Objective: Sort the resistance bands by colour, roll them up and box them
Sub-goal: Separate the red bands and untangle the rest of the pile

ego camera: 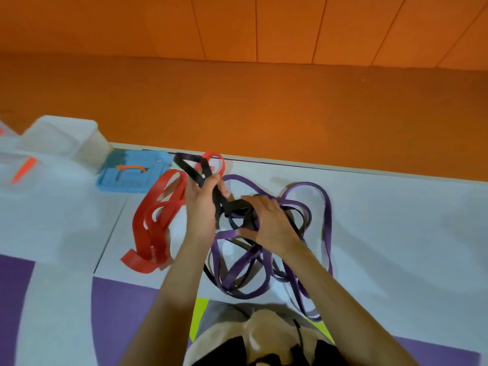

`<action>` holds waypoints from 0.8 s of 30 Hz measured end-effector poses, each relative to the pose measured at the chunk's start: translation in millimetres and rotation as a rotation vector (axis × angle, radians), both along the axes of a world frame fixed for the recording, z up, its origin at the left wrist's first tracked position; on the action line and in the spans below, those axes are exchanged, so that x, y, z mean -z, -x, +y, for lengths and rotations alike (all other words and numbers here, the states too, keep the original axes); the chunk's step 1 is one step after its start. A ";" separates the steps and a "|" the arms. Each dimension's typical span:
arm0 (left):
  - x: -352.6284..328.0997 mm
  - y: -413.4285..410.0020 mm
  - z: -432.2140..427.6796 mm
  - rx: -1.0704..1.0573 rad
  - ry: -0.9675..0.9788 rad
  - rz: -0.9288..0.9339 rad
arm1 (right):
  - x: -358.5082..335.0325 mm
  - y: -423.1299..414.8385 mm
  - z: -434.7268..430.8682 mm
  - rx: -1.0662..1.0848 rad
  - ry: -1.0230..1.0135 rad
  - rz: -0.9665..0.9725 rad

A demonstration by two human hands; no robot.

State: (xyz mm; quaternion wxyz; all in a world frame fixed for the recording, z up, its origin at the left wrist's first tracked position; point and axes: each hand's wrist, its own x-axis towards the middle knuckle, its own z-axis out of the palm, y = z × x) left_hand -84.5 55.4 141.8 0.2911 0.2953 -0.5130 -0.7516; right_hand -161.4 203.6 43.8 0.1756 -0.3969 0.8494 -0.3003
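Our left hand (201, 199) clamps its fingers on the black band (190, 168), raising it clear of the purple bands (227, 234). Our right hand (269, 220) curls its fingers on it lower down, likely to anchor the tangle. Red bands (148, 228) lie apart, seemingly sorted.

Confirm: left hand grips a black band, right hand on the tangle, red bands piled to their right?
No: head view shows the red bands piled to their left. Left hand grips the black band, right hand on the tangle: correct.
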 end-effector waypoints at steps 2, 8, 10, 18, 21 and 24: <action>5.8 7.0 14.4 0.078 -0.006 -0.059 | -13.3 -0.9 -21.2 -0.104 0.030 -0.300; 9.6 3.5 7.0 0.268 0.053 -0.215 | -10.7 -4.9 -38.2 0.028 0.140 -0.523; 16.0 -8.7 -4.6 0.388 0.193 -0.281 | -15.3 -1.8 -30.6 0.144 0.298 -0.628; 66.1 -28.3 15.6 0.708 0.401 -0.559 | -55.3 24.2 -23.5 0.466 0.593 -0.936; 73.1 -23.3 19.9 0.652 0.433 -0.543 | -60.9 27.3 -17.1 0.506 0.635 -1.026; 63.3 -16.0 22.2 0.695 0.489 -0.540 | -61.4 34.9 -7.4 0.449 0.672 -1.090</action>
